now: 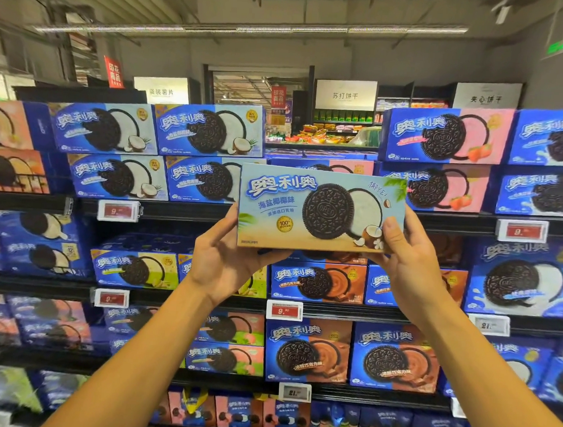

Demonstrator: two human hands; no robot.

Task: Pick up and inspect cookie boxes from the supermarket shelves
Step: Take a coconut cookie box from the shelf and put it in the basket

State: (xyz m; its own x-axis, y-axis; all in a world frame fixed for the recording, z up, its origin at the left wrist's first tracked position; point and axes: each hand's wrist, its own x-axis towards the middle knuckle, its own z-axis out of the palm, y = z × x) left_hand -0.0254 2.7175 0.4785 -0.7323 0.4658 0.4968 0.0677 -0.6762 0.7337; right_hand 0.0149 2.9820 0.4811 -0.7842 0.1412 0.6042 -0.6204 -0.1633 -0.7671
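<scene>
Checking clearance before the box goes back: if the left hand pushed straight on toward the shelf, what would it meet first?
Probably the coconut boxes stacked on the upper shelf, just behind the left hand and the held box. Depth is unclear, so the shelf edge might come first.

The left hand (223, 259) hides its fingers behind the coconut cookie box (319, 208), which covers much of the shelf boxes behind it. Price tag (119, 210) digits blur after the 9. The bottom shelf's packs (240, 413) are too blurred to read.
</scene>
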